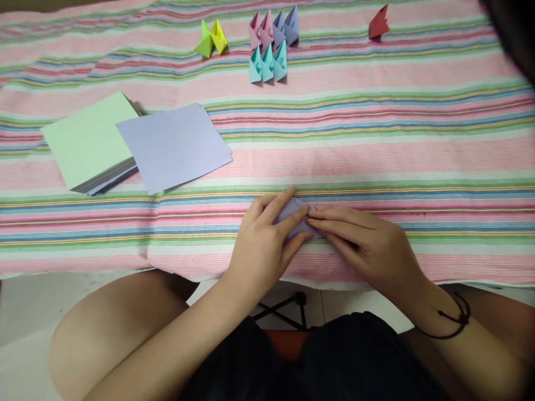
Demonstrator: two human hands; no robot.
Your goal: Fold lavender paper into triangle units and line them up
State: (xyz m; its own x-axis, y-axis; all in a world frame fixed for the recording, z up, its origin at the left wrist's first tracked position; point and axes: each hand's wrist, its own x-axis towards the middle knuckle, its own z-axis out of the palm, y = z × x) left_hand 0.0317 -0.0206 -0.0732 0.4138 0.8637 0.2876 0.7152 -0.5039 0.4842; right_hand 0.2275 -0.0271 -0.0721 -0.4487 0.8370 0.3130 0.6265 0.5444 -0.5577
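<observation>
A small lavender folded paper (291, 213) lies on the striped cloth (418, 156) near the table's front edge. My left hand (263, 245) presses on its left part, fingers laid over it and pinching its edge. My right hand (368, 242) comes in from the right, its fingers stretched flat and pressed together on the paper's right side. Both sets of fingertips meet over the paper, hiding most of it. A black cord circles my right wrist.
A stack of paper sheets topped in green (86, 139) and loose lavender sheets (173, 145) lie at the left. Folded paper pieces stand at the far edge: yellow-green (211, 39), pink and lavender (273, 28), light blue (267, 64), red (379, 23).
</observation>
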